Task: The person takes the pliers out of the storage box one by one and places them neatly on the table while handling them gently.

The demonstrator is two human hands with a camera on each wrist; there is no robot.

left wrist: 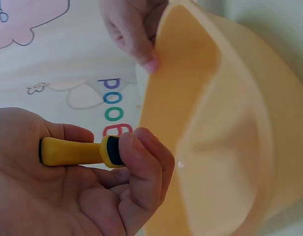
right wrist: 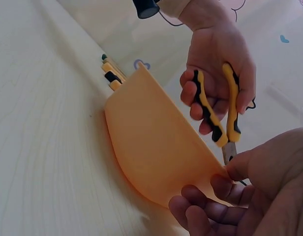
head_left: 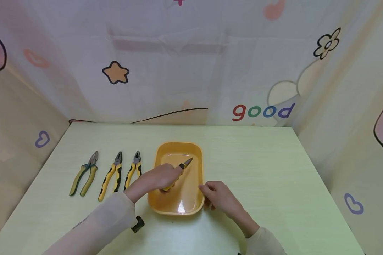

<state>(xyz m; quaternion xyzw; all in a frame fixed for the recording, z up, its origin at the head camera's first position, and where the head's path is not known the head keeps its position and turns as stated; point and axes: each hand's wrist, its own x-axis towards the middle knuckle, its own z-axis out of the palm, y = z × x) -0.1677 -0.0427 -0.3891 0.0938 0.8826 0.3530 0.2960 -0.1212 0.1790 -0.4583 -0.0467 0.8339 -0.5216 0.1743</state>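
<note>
My left hand (head_left: 161,176) grips a pair of pliers (head_left: 187,163) with yellow and black handles above the yellow-orange plastic tray (head_left: 178,143). The jaws of the pliers point away and to the right. In the right wrist view, the two handles of these pliers (right wrist: 232,103) stand spread apart in the left hand (right wrist: 218,54), jaws downward. At the tray's right side, my right hand (head_left: 222,199) pinches the rim between thumb and forefinger. Its other fingers (right wrist: 205,206) are curled outside the tray wall.
Left of the tray lie green-handled pliers (head_left: 83,178) and two more pairs with yellow and black handles, the middle pliers (head_left: 106,180) and the nearer-to-tray pliers (head_left: 134,170), partly behind my left forearm. A printed curtain (head_left: 185,78) stands behind the pale table (head_left: 258,159).
</note>
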